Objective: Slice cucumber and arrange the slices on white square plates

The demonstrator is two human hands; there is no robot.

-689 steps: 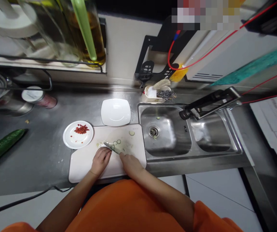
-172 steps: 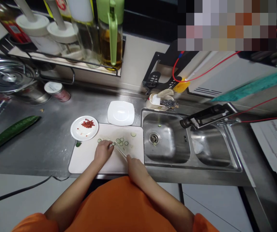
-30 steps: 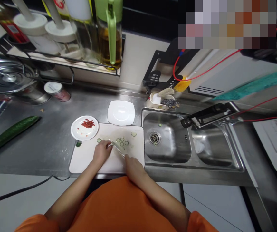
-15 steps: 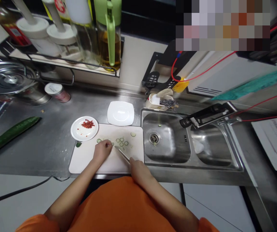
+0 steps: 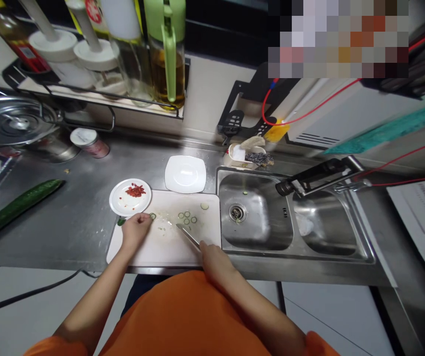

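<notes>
The step in hand seems to be coring cucumber slices into rings, with the left hand (image 5: 137,228) at the slices and the knife waiting. The hands are apart: the right hand (image 5: 215,262) is wrapped around the handle of the knife (image 5: 189,236), its tip low over the middle of the cutting board (image 5: 149,254), while the left hand's fingertips meet at a cucumber slice (image 5: 153,216) near the board's far left corner; whether they grip it I cannot tell. A cluster of 4 cucumber rings (image 5: 187,214) lies right of centre, with 1 pale slice (image 5: 204,206) by the far right corner and scraps (image 5: 161,229) between the hands. The round plate (image 5: 117,204) of red pieces (image 5: 136,190) sits at the far left corner, and the square plate (image 5: 185,174) just beyond the far edge. The next move would call for a secure pinch on the slice and bringing it to mid-board, fingers clear of the blade.
</notes>
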